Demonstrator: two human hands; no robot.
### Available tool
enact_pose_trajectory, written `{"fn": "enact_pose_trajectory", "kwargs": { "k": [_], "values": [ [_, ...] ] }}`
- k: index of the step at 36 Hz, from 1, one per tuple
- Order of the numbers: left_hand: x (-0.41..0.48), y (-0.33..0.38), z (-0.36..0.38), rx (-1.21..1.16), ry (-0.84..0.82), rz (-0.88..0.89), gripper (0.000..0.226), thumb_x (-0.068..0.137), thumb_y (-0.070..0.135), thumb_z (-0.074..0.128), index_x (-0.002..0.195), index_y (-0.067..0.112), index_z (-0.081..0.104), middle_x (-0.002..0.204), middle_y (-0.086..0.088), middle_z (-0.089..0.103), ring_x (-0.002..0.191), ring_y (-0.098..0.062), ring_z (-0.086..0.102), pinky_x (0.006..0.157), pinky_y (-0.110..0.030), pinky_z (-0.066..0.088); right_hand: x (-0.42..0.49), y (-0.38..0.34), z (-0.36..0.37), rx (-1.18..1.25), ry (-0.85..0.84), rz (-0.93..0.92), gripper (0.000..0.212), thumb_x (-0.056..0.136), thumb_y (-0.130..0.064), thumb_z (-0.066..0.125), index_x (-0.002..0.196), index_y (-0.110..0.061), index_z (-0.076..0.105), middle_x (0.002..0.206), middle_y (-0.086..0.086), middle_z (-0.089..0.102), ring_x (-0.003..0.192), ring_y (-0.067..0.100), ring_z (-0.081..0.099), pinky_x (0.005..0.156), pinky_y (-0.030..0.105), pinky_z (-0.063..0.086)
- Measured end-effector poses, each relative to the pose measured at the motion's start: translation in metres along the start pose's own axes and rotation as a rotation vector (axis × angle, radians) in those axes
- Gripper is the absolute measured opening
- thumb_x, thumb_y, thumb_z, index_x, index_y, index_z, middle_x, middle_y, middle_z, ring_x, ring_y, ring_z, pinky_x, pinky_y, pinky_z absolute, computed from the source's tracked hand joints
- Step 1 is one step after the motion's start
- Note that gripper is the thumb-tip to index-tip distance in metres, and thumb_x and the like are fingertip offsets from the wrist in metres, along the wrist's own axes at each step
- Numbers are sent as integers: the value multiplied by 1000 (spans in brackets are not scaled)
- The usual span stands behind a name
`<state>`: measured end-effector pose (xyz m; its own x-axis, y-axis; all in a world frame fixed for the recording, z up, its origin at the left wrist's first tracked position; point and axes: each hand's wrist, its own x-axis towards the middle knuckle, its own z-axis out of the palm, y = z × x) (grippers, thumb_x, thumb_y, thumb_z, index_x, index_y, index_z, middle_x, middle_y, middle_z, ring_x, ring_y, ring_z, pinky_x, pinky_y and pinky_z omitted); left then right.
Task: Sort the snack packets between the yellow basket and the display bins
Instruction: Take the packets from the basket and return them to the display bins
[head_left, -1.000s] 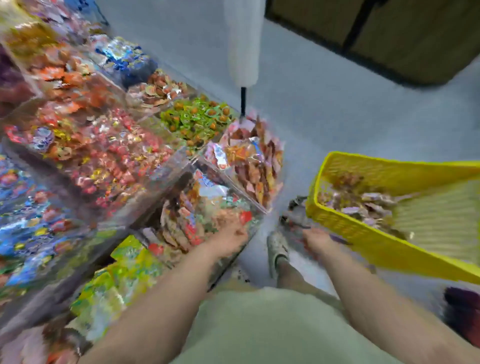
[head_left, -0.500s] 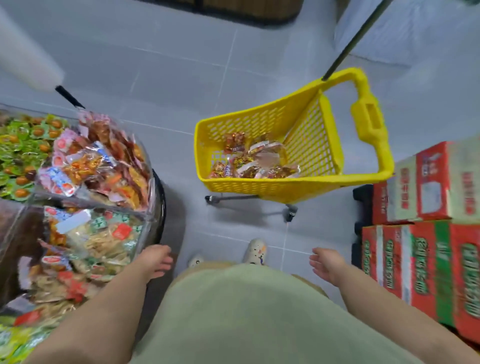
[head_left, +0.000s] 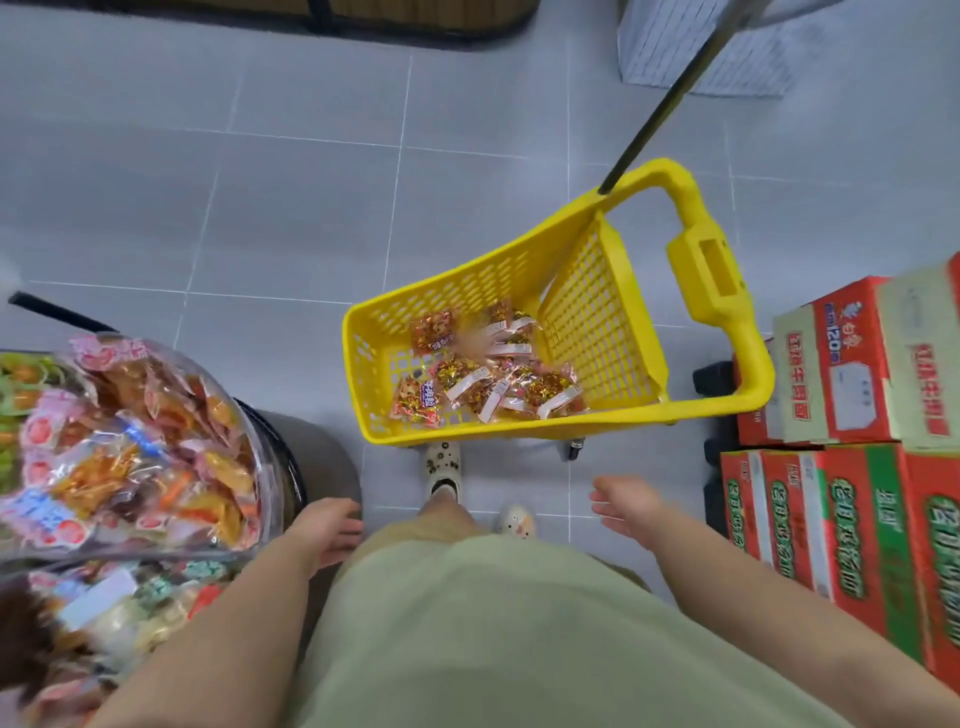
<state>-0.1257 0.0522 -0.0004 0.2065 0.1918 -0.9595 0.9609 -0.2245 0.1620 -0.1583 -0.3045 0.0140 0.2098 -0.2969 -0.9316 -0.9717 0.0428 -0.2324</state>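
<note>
- Grey tiled floor (head_left: 260, 208) ran under everything I saw, with red and green cartons (head_left: 857, 519) stacked at three o'clock.
- The yellow basket (head_left: 493, 434) stood just ahead at one o'clock, with a loose heap of snack packets (head_left: 483, 374) on its bottom.
- The clear display bins (head_left: 267, 467), heaped with wrapped snacks, sat at nine o'clock.
- The left hand (head_left: 324, 525) hung beside the bins, fingers relaxed and empty. The right hand (head_left: 626, 506) was spread and empty, short of the basket.
- I judged the packets light, crinkly and slippery, the contents perhaps crushable. I would pinch one by its sealed edge.
</note>
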Motion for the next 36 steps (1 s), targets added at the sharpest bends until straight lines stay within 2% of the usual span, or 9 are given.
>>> {"fn": "enact_pose_trajectory", "kwargs": {
  "k": [7, 12, 15, 19, 23, 26, 30, 34, 36],
  "values": [
    [37, 90, -41, 124, 44, 73, 28, 99, 20, 45, 123, 8, 49, 100, -12, 60, 71, -21, 53, 64, -25, 38, -3, -78, 31, 92, -9, -37, 9, 94, -12, 48, 86, -14, 51, 76, 4, 51, 66, 15, 50, 66, 28, 44],
    [57, 164, -48, 191, 118, 130, 23, 94, 7, 42, 71, 12, 45, 62, -7, 46, 52, -18, 40, 53, -24, 26, 7, -132, 56, 54, -28, -42, 20, 95, -16, 49, 110, -5, 57, 93, 9, 53, 83, 19, 51, 101, 42, 41],
    [71, 193, -45, 293, 174, 185, 26, 91, 14, 49, 70, -1, 54, 70, -24, 55, 65, -33, 56, 59, -34, 41, 23, -157, 73, 23, -52, -57, 34, 95, -13, 47, 121, 9, 49, 79, 8, 49, 70, 19, 47, 78, 38, 50],
    [96, 210, -34, 165, 227, 256, 57, 91, 37, 61, 131, -2, 49, 133, -25, 53, 120, -38, 53, 96, -42, 43, 54, -180, 99, -37, -44, -22, 10, 94, -16, 52, 88, -9, 58, 74, 4, 52, 60, 13, 47, 51, 22, 34],
    [130, 206, -12, 109, 111, 259, 51, 91, 34, 64, 130, 3, 50, 125, -17, 59, 111, -31, 58, 96, -41, 47, 100, -188, 126, -114, -73, 23, 16, 95, -14, 48, 80, -10, 53, 78, 6, 55, 63, 13, 52, 48, 22, 36],
    [149, 193, 0, 63, 190, 288, 40, 95, 34, 56, 125, 9, 49, 111, -7, 59, 105, -30, 58, 83, -31, 41, 133, -183, 142, -120, -73, 90, 11, 94, -12, 48, 95, -5, 57, 83, 7, 57, 68, 15, 54, 62, 28, 40],
    [167, 183, 8, 9, 313, 310, 33, 99, 38, 45, 107, 11, 65, 106, -15, 68, 101, -34, 62, 86, -38, 47, 164, -169, 161, -164, -76, 213, 32, 94, -15, 51, 122, 1, 52, 69, 5, 52, 54, 13, 46, 51, 22, 34],
    [175, 181, 13, 0, 384, 341, 26, 98, 39, 46, 94, 20, 64, 93, -6, 64, 94, -31, 61, 84, -38, 48, 187, -162, 185, -47, -108, 300, 29, 90, -32, 61, 107, -9, 59, 116, 7, 63, 94, 18, 63, 81, 32, 51],
    [178, 181, 13, -3, 393, 354, 23, 98, 37, 47, 88, 22, 61, 88, -4, 62, 90, -29, 60, 82, -37, 47, 196, -161, 195, 37, -112, 319, 38, 90, -34, 61, 120, -11, 55, 128, 8, 56, 85, 18, 60, 91, 32, 47]
  ]
}}
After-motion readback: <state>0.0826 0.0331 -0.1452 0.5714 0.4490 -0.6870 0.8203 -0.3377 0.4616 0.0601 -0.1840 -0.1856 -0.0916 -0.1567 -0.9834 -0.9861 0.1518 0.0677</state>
